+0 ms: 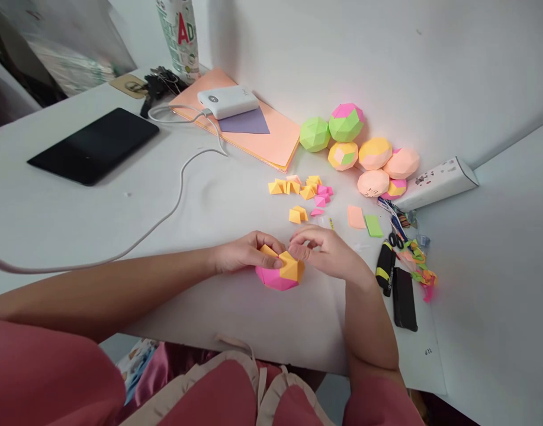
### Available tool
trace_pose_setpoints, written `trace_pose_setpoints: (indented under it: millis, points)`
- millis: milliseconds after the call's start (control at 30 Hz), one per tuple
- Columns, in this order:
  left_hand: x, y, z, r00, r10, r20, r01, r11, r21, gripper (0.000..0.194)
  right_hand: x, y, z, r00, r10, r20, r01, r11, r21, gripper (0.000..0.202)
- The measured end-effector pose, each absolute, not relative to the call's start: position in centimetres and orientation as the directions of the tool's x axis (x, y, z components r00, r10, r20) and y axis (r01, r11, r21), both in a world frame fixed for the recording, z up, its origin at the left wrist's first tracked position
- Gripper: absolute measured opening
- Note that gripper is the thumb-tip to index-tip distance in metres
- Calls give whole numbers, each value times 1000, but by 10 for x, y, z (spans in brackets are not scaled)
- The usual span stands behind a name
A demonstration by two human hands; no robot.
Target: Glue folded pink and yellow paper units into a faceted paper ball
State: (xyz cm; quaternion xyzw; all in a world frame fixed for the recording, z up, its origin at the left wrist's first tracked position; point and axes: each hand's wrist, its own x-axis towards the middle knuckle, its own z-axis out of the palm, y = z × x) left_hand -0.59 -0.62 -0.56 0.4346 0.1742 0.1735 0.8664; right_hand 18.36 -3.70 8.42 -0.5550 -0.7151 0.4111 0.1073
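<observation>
A partly formed origami ball [278, 279], pink below with orange paper units on top, is held just above the white table near its front edge. My left hand [253, 251] grips it from the left, thumb across the front and fingers behind. At its upper right side is my right hand [322, 248], fingers curled and thumb tip close to the orange paper. Whether a flap is between those fingertips is too small to make out. Beyond the hands lie loose folded orange units [298, 214] and pink units [323, 196].
Several finished paper balls [314, 134] sit against the wall. Peach slips [355, 216] and green slips [373, 226] lie right, near scissors [395, 239], a black-and-yellow cutter [385, 260] and a dark phone-like slab [404, 299]. Left are a black tablet [96, 145], power bank [229, 102] and cable [181, 183].
</observation>
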Motion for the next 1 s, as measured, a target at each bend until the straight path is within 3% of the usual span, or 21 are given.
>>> trace_pose_setpoints:
  millis: [167, 367, 533, 1000]
  points:
    - [-6, -6, -8, 841, 511, -176, -167, 556, 815, 13, 182, -32, 79, -440, 814, -380, 603, -46, -796, 26]
    - [-7, -5, -5, 845, 520, -126, -235, 572, 785, 21, 185, -29, 76, -377, 831, -409, 491, -195, -849, 24]
    - [-8, -5, -3, 824, 550, -134, -202, 508, 837, 15, 185, -28, 76, -395, 813, -429, 496, -205, -844, 25]
    - [-8, -3, -1, 829, 538, -155, -197, 539, 819, 12, 183, -25, 63, -449, 782, -433, 472, -204, -858, 18]
